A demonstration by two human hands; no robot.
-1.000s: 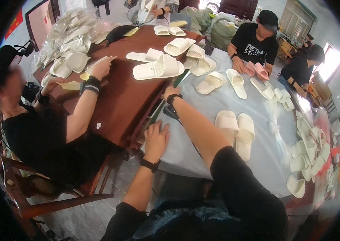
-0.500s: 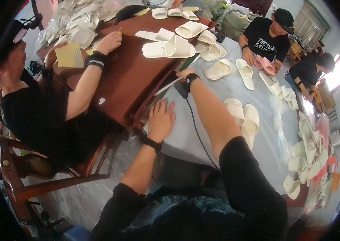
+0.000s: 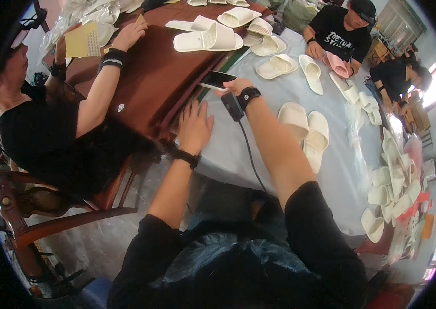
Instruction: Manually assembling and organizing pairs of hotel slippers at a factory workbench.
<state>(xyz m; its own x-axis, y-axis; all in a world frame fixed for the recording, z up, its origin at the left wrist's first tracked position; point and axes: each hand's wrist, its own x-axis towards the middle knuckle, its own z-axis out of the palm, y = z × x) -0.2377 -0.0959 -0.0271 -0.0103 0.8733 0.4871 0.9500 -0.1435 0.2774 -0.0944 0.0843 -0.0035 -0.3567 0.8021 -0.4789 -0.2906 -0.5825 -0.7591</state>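
Note:
My right hand (image 3: 236, 87) grips a white-edged smartphone (image 3: 216, 79) at one end, its dark screen facing up, above the seam between the two tables. A small black box (image 3: 233, 106) with a cable hangs at that wrist. My left hand (image 3: 196, 129) lies with fingers stretched out on the near left edge of the grey-covered table (image 3: 259, 149), holding nothing. Right of my right forearm rests a pair of cream slippers (image 3: 316, 135). More cream slippers lie beyond the phone, among them a large one (image 3: 208, 39) on the brown table.
To the left, a seated person holds a yellow card (image 3: 83, 41) over the brown table (image 3: 146, 77). Across the grey table another person handles pink slippers (image 3: 336, 64). Slippers are heaped (image 3: 390, 185) at the right edge. A wooden chair (image 3: 68, 226) stands at lower left.
The phone has turned from edge-on to flat, so its screen now shows. My left hand has shifted slightly left. The whole view has tilted a little.

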